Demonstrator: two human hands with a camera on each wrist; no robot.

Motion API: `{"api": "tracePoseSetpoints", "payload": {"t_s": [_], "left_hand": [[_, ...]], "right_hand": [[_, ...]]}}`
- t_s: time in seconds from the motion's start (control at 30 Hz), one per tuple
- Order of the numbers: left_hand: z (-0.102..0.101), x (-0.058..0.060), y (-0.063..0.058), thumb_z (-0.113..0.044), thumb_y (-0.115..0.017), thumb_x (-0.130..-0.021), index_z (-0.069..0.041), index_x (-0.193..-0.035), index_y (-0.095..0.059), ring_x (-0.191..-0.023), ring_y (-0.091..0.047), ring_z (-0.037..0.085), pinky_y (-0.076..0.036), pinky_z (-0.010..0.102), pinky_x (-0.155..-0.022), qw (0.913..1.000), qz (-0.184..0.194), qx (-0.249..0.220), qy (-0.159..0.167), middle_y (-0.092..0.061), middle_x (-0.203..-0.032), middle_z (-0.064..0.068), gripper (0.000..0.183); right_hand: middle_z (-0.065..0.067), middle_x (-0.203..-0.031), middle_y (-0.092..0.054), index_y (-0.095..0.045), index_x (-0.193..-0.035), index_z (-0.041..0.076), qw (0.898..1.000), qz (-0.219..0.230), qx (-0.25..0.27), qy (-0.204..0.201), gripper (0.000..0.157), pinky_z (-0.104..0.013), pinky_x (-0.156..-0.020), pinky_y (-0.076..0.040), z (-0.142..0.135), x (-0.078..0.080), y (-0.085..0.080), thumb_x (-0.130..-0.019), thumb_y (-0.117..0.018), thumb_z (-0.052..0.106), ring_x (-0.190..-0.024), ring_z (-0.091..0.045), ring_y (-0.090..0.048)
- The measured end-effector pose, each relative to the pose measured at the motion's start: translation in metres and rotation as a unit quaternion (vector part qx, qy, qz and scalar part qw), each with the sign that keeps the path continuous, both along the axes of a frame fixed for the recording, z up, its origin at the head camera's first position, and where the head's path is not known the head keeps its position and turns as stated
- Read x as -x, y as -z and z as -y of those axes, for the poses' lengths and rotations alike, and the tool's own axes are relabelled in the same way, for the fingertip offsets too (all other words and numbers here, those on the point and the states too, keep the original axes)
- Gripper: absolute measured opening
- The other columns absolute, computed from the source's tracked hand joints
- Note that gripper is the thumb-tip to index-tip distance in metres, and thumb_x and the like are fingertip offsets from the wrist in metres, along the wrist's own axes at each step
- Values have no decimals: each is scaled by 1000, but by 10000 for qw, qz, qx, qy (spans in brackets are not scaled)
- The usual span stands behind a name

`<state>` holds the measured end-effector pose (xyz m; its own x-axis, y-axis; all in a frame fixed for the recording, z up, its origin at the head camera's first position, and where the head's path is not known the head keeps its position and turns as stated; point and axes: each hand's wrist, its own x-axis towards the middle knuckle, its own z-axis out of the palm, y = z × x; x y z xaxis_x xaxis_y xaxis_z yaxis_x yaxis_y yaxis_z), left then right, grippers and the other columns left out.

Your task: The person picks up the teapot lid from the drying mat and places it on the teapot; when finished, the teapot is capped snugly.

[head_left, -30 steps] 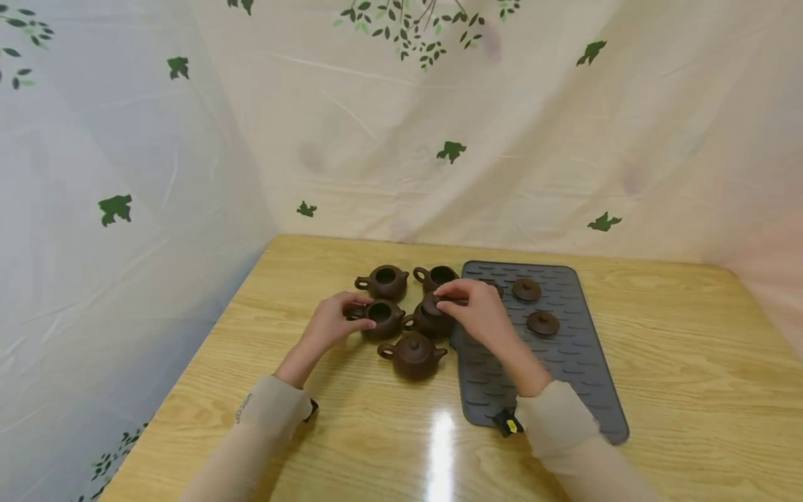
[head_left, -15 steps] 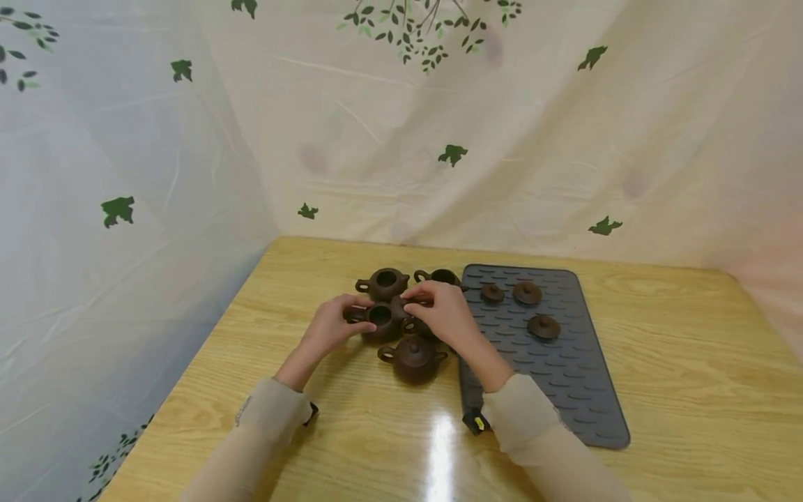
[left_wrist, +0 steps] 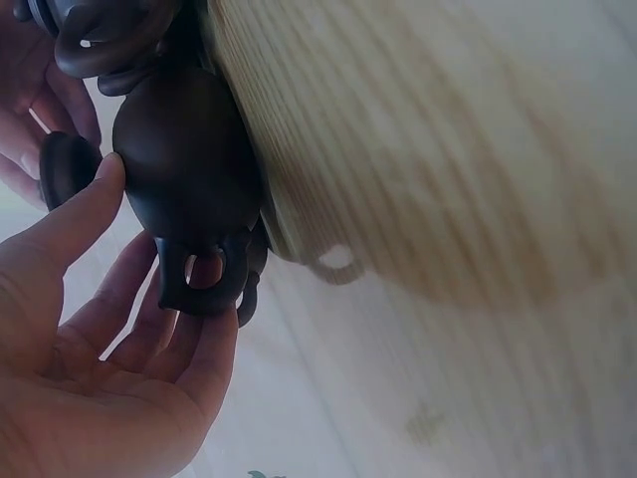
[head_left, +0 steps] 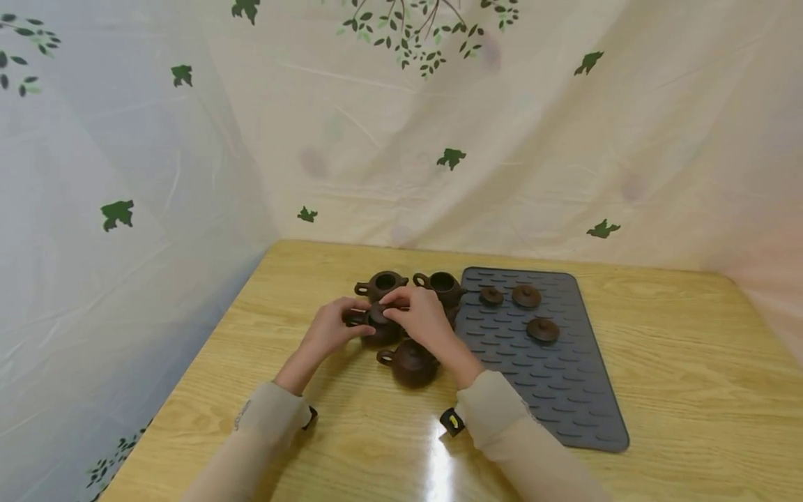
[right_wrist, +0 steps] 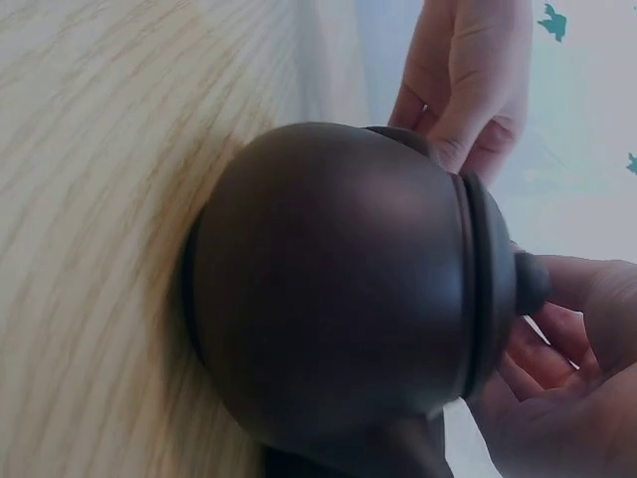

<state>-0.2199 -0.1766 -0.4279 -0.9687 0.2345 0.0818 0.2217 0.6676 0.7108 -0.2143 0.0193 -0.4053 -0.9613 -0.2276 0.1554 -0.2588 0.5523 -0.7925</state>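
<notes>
My left hand [head_left: 326, 329] grips a small dark brown teapot [head_left: 381, 339], its thumb against the body and fingers curled by the handle [left_wrist: 204, 289]. Between thumb and fingers, my right hand [head_left: 422, 319] pinches a dark lid [head_left: 378, 314], held right at this pot's opening. From the left wrist, the lid [left_wrist: 68, 171] appears tilted beside the pot body [left_wrist: 189, 149]. Just in front stands another teapot [head_left: 413, 364] with its lid on; it fills much of the right wrist view, where its knob [right_wrist: 532, 284] overlaps my right fingers.
Two uncovered teapots stand behind, a left one [head_left: 384, 284] and a right one [head_left: 442, 286]. Another pot is mostly hidden behind my right hand. On the grey ridged mat [head_left: 539, 390] lie three lids: a small one [head_left: 491, 296], a back one [head_left: 526, 296] and a front one [head_left: 543, 330].
My right hand has carried the lid leftward, from over the middle-right pot to the pot in my left hand. The left hand stays in place.
</notes>
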Motion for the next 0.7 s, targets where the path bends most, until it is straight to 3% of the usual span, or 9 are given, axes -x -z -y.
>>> {"api": "tracePoseSetpoints", "payload": {"t_s": [0.37, 0.7], "left_hand": [[0, -1, 1, -18, -83, -81, -9, -119, -71, -111, -67, 32, -54, 48, -98, 9998, -182, 126, 21, -69, -123, 14, 41], [1, 0, 2, -16, -84, -81, -10, -122, -70, -114, -66, 33, -54, 49, -98, 9998, -56, 191, 42, -67, -127, 14, 44]], "right_hand": [[-2, -106, -75, -76, -104, 17, 9998, 41, -212, 11, 13, -36, -82, -61, 10, 5, 10, -92, -72, 15, -103, -22, -71], [-2, -106, -76, -77, -103, 17, 9990, -25, -445, 55, 13, -36, -83, -61, 14, 6, 12, -92, -72, 14, -102, -22, -71]]}}
